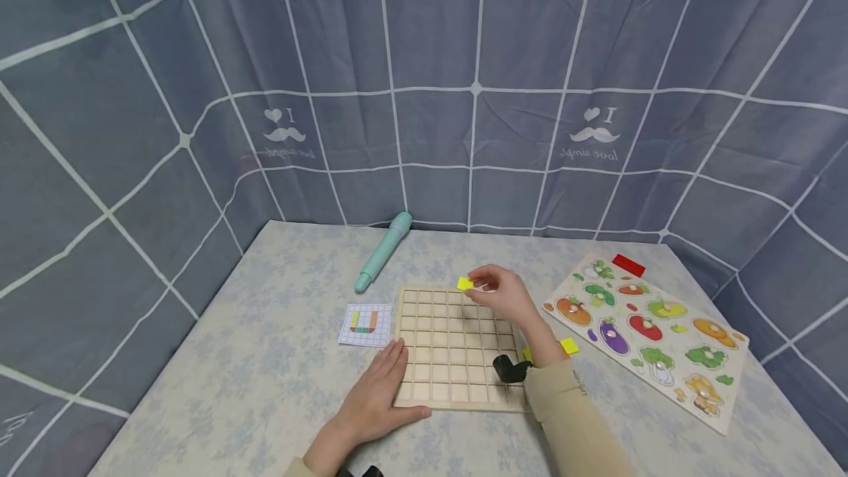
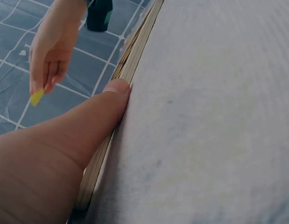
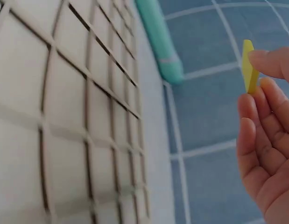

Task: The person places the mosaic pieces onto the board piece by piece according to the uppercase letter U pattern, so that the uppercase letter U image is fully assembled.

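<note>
A wooden grid board [image 1: 440,348] lies on the table in the head view. My left hand [image 1: 374,396] rests at its lower left corner, fingers straight along the left side and the thumb [image 2: 100,119] against the near edge. Over the board's far edge, my right hand [image 1: 505,297] pinches a yellow square tile [image 3: 249,67] between thumb and fingertips. A small pattern card [image 1: 366,324] with a coloured U shape lies left of the board. More yellow tiles [image 1: 570,346] lie partly hidden behind the right forearm, with a bit of orange beside them.
A teal pen-shaped stick [image 1: 384,252] lies behind the card. On the right is a vegetable puzzle board [image 1: 652,333], with a red block [image 1: 629,265] at its far edge. Grey-blue gridded cloth [image 1: 430,131] hangs around the back and sides.
</note>
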{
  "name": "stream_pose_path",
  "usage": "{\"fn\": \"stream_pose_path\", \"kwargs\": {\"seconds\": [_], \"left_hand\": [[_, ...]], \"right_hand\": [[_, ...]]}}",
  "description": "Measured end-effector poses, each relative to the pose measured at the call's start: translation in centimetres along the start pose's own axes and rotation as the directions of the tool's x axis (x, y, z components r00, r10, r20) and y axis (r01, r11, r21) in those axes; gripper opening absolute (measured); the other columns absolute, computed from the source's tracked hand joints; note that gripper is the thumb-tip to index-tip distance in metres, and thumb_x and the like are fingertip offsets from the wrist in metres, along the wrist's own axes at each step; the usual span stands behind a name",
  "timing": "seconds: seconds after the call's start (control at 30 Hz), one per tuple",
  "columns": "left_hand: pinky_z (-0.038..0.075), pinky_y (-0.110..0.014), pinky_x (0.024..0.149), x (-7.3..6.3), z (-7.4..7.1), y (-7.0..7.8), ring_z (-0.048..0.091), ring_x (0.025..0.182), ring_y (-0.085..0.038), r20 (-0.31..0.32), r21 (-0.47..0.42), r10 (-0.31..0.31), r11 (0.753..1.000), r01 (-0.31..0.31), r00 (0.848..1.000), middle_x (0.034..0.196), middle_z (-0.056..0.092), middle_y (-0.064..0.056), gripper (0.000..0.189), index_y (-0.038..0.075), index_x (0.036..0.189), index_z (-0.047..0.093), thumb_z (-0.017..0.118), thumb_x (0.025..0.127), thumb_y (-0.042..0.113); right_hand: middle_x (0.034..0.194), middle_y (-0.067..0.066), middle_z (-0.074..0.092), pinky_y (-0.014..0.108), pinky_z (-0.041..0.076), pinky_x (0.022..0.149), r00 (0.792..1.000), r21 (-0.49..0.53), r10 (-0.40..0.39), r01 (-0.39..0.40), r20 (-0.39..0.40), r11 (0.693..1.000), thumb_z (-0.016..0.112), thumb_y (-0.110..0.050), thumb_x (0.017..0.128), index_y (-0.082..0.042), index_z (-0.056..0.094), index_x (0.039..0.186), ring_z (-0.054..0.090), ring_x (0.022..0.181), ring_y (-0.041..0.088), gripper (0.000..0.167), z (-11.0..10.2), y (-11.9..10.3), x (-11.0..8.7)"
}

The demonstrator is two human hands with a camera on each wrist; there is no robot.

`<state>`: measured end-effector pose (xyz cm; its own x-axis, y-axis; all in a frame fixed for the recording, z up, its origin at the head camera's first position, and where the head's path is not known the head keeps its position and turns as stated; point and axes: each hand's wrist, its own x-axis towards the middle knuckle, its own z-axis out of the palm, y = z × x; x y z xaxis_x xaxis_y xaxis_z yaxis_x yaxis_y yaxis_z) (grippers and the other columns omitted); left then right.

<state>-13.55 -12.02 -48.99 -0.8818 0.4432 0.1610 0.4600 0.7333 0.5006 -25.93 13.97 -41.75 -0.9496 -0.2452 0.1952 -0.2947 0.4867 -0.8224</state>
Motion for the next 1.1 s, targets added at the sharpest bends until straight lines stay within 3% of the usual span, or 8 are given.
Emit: {"fn": "stream_pose_path", "kwargs": {"seconds": [0.33, 0.63, 1.1], "left_hand": [[0.021, -0.045, 0.112, 0.1, -0.1, 0.2, 0.016, 0.141, -0.03, 0.008, 0.018, -0.011, 1.0, 0.011, 1.0, 0.151, 0.024, -0.02, 0.097, -0.009, 0.143, 0.029, 0.058, 0.082, 0.062], [0.018, -0.045, 0.113, 0.1, -0.1, 0.3, 0.017, 0.14, -0.03, 0.018, 0.017, -0.003, 1.0, 0.003, 1.0, 0.151, 0.024, -0.021, 0.097, -0.009, 0.143, 0.028, 0.058, 0.083, 0.061], [0.019, -0.044, 0.113, -0.1, -0.2, 0.3, 0.017, 0.14, -0.029, 0.02, 0.041, -0.006, 0.999, 0.005, 1.0, 0.151, 0.024, -0.02, 0.098, -0.009, 0.143, 0.029, 0.056, 0.082, 0.063]], "right_hand": [[0.098, 0.005, 0.064, 0.032, 0.05, 0.077, 0.991, -0.025, -0.017, 0.02, 0.131, 0.999, 0.072, -0.012, 0.083, -0.002, 0.066, 0.109, 0.059, 0.087, 0.018, 0.029, 4.7, -0.2, 2.8], [0.092, 0.001, 0.061, 0.03, 0.05, 0.075, 0.968, -0.06, 0.046, -0.032, 0.246, 0.998, 0.073, -0.013, 0.082, -0.002, 0.065, 0.106, 0.058, 0.084, 0.015, 0.028, 6.6, 1.2, 3.2], [0.089, -0.002, 0.06, 0.03, 0.048, 0.073, 0.972, -0.124, 0.074, -0.047, 0.222, 0.991, 0.074, -0.016, 0.081, -0.01, 0.067, 0.103, 0.055, 0.082, 0.013, 0.023, 8.0, 1.5, 3.1]]}}
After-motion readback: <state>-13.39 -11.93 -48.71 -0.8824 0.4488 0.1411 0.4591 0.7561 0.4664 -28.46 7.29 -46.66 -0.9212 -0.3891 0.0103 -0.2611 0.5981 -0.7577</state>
